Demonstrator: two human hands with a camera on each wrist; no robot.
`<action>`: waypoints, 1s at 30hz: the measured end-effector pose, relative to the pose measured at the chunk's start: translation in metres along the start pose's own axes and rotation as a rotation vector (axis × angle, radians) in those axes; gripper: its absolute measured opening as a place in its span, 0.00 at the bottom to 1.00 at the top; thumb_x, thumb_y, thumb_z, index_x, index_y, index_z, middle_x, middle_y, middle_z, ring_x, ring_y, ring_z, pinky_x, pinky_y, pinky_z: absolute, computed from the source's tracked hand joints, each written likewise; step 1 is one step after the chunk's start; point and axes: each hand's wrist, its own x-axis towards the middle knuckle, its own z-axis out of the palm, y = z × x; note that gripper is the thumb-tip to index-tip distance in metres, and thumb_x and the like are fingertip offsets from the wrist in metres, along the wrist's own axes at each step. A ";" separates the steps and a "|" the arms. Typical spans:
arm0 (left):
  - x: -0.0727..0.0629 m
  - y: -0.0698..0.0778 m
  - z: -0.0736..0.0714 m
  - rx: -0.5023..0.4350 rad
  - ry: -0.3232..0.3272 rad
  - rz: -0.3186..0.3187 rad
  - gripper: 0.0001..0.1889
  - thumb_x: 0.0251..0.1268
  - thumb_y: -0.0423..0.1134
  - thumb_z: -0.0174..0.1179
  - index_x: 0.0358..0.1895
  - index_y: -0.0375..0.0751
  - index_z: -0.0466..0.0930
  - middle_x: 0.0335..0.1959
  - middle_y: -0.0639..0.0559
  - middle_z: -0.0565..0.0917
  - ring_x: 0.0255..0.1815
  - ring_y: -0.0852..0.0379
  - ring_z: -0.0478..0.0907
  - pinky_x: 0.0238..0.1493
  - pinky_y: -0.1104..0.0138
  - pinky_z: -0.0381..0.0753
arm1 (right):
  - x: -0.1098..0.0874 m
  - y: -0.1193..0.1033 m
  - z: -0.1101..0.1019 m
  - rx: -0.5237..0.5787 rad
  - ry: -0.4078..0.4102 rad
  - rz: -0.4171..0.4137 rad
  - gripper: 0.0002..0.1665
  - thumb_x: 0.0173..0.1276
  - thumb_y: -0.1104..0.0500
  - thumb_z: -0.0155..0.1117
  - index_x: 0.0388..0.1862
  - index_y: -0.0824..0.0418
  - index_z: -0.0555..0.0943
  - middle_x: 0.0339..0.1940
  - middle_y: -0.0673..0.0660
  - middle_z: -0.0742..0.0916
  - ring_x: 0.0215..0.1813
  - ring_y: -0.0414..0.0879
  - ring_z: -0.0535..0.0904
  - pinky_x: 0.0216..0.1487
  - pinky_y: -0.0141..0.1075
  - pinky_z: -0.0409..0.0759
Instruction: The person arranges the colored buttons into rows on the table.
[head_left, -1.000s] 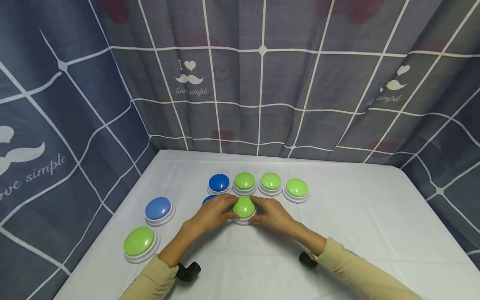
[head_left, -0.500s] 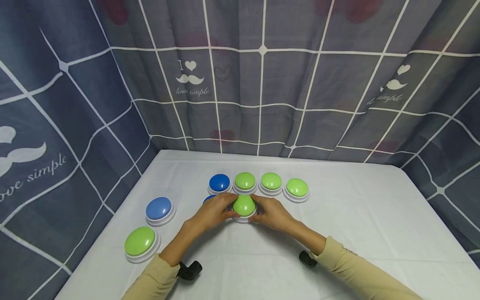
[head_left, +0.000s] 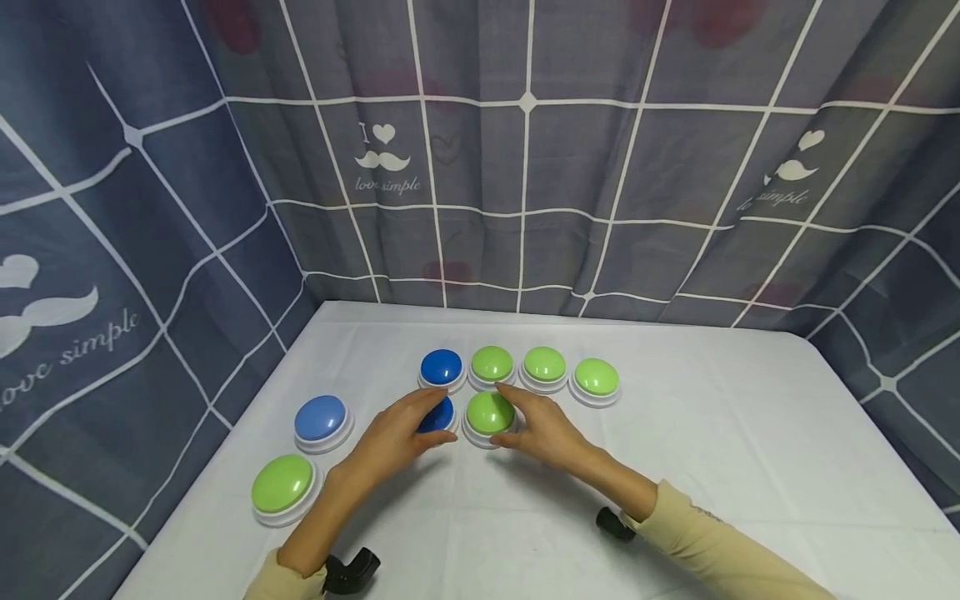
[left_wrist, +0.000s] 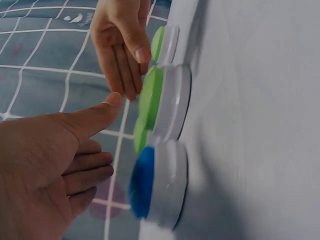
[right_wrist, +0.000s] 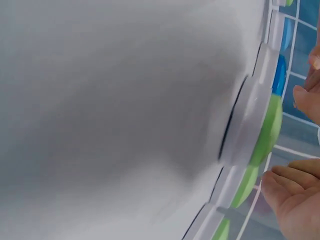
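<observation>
A green push button [head_left: 490,412] on a round white base sits in the front row, right beside a dark blue push button [head_left: 440,414]. My right hand [head_left: 546,429] hovers at the green button's right side, fingers and thumb loosely apart and overlapping its edge. In the right wrist view a small gap shows between the right thumb [right_wrist: 275,187] and the green dome [right_wrist: 268,131]. My left hand [head_left: 392,437] is over the left part of the blue button, partly hiding it. Its thumb [left_wrist: 102,112] is extended, away from the buttons, and the hand holds nothing.
Behind stands a row of another blue button [head_left: 441,367] and three green ones [head_left: 492,363], [head_left: 544,364], [head_left: 597,377]. At left are a lighter blue button [head_left: 319,418] and a nearer green button [head_left: 282,483]. A checked curtain [head_left: 480,167] surrounds the white table [head_left: 712,433].
My left hand has let go of the front green button and moved left, uncovering the front blue one. The right hand's fingers have come off the green button, which stays beside the blue.
</observation>
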 end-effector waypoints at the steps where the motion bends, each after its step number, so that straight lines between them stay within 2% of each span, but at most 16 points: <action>1: -0.005 -0.001 -0.004 0.001 0.010 -0.008 0.34 0.56 0.47 0.73 0.65 0.35 0.75 0.62 0.42 0.78 0.64 0.45 0.74 0.62 0.50 0.75 | 0.000 -0.003 0.000 0.013 0.000 -0.002 0.48 0.54 0.54 0.81 0.70 0.69 0.70 0.67 0.62 0.78 0.66 0.55 0.74 0.66 0.46 0.72; 5: -0.027 -0.007 -0.021 0.025 0.047 -0.066 0.34 0.56 0.47 0.74 0.64 0.35 0.76 0.60 0.43 0.79 0.64 0.43 0.74 0.62 0.48 0.74 | 0.003 -0.017 0.003 0.066 -0.023 -0.012 0.49 0.55 0.53 0.80 0.72 0.67 0.68 0.68 0.60 0.77 0.67 0.52 0.74 0.66 0.44 0.72; 9: -0.055 -0.013 -0.039 0.071 0.081 -0.149 0.35 0.56 0.47 0.74 0.65 0.34 0.75 0.62 0.40 0.78 0.65 0.38 0.72 0.61 0.42 0.72 | 0.005 -0.031 0.009 0.104 -0.057 -0.019 0.49 0.56 0.52 0.79 0.73 0.64 0.68 0.70 0.58 0.75 0.70 0.50 0.70 0.69 0.43 0.69; 14: -0.086 -0.017 -0.063 0.095 0.121 -0.258 0.36 0.59 0.50 0.71 0.66 0.35 0.73 0.63 0.36 0.76 0.64 0.36 0.71 0.58 0.38 0.72 | 0.012 -0.050 0.018 0.118 -0.104 -0.073 0.50 0.58 0.52 0.78 0.74 0.63 0.66 0.72 0.56 0.73 0.72 0.48 0.67 0.70 0.42 0.67; 17: -0.104 -0.022 -0.073 0.106 0.176 -0.280 0.36 0.58 0.50 0.72 0.66 0.34 0.72 0.62 0.34 0.76 0.62 0.33 0.72 0.55 0.36 0.72 | 0.018 -0.065 0.023 0.113 -0.142 -0.098 0.50 0.59 0.51 0.77 0.75 0.63 0.64 0.73 0.55 0.72 0.73 0.48 0.66 0.71 0.41 0.66; 21: -0.126 -0.032 -0.081 0.137 0.245 -0.285 0.36 0.53 0.46 0.75 0.64 0.31 0.74 0.60 0.32 0.77 0.60 0.31 0.73 0.52 0.38 0.72 | 0.024 -0.086 0.031 0.089 -0.182 -0.133 0.50 0.61 0.46 0.75 0.76 0.61 0.64 0.74 0.54 0.71 0.73 0.46 0.66 0.70 0.40 0.67; 24: -0.143 -0.038 -0.084 0.153 0.261 -0.319 0.37 0.51 0.45 0.76 0.62 0.29 0.74 0.59 0.30 0.77 0.59 0.29 0.73 0.52 0.39 0.72 | 0.029 -0.099 0.039 0.067 -0.193 -0.185 0.50 0.61 0.43 0.74 0.76 0.60 0.64 0.74 0.53 0.71 0.73 0.45 0.66 0.70 0.38 0.67; 30: -0.170 -0.048 -0.086 0.201 0.232 -0.440 0.40 0.50 0.48 0.76 0.61 0.24 0.73 0.57 0.25 0.76 0.56 0.24 0.72 0.49 0.36 0.72 | 0.035 -0.120 0.059 0.047 -0.219 -0.256 0.50 0.62 0.41 0.73 0.76 0.60 0.64 0.75 0.54 0.70 0.74 0.42 0.63 0.71 0.34 0.63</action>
